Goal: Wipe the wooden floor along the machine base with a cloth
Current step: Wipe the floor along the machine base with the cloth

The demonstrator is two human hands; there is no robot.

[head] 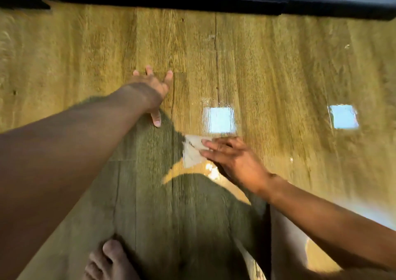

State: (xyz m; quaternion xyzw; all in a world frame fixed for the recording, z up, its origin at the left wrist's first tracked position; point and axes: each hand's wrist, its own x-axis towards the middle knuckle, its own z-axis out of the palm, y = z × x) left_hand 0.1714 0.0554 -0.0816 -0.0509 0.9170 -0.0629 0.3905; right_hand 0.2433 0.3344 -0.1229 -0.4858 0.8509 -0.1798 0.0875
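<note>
Pressing rather than gripping is the main hazard in the head view. The right hand [232, 158] lies just right of frame centre with its fingers straight and flat on the cloth [192, 152]; no finger curls round the fabric. A fast stroke could pull the hand off the cloth and leave it bunched on the boards.

The left hand [153, 91], above and left of centre, holds nothing. Its fingers are spread and appear planted on the wooden floor [278, 65] as a brace. The boards beside the cloth show a glossy sheen and two bright square reflections [220, 119]; whether this film is moisture cannot be told. If it is, the bracing palm or the bare foot [111, 260] at the lower edge could slide.

The machine base [214, 3] runs as a dark band across the top of the frame. The cloth lies well apart from it, so the strip directly under the base could be missed unless strokes reach upward. A pale speck [346, 46] lies at upper right, outside the area under the hands.

Cloth condition: small, pale, off-white, creased, with a dark smudge near its upper left edge. About half shows; the rest is under the fingers. It looks thin and limp and is likely to fold under side load.
</note>
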